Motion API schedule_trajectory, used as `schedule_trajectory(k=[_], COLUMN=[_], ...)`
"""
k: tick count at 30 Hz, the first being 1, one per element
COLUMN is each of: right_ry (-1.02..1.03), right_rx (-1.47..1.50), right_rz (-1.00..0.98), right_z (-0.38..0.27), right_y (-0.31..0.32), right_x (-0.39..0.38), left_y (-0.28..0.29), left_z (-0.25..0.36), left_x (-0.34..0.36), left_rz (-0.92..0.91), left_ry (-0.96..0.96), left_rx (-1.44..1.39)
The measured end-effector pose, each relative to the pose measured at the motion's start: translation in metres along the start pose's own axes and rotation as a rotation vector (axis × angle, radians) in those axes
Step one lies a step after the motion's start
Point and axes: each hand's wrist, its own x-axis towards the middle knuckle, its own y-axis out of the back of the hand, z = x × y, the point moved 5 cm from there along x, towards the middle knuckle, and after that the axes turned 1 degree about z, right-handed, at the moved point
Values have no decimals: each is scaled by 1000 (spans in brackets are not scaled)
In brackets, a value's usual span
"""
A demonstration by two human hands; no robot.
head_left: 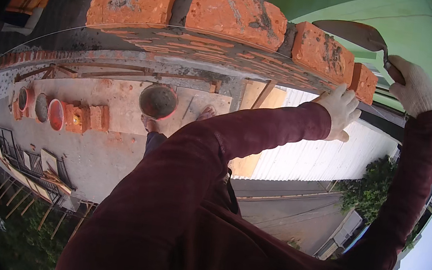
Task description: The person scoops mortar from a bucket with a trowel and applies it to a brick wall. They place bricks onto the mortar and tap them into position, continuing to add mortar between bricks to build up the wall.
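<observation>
My right hand (417, 89), in a white knit glove, is closed round the handle of a trowel (352, 34). The trowel's mortar-smeared blade points left, just above the top row of the brick wall. My left hand (337, 111), gloved too, is open with its fingers apart, at the near face of the row by an end brick (364, 83) and the orange brick (322, 52) beside it. Whether its fingertips press on the brick, I cannot tell. Farther left on the row sit two larger-looking bricks (236, 17), with grey mortar between the bricks.
A thin string line (186, 28) runs along the wall. Below, a bucket of mortar (158, 100) stands by my feet on a board platform (118, 92). More buckets (56, 114) and stacked bricks (87, 118) are farther left. A white corrugated roof (312, 153) lies below my left arm.
</observation>
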Motion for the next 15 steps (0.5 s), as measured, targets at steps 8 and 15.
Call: schedule_trajectory(k=[8,15], right_ry=[-17,321], right_rx=[429,140], right_rz=[-208,-667], right_z=[-223,-475], right_y=[-40,-392], right_x=[-89,71], left_y=[-67,-149], left_z=[-92,-232], left_x=[-459,-751], left_rz=[-945,-529], left_ry=[768,1496], left_rx=[-790,-585])
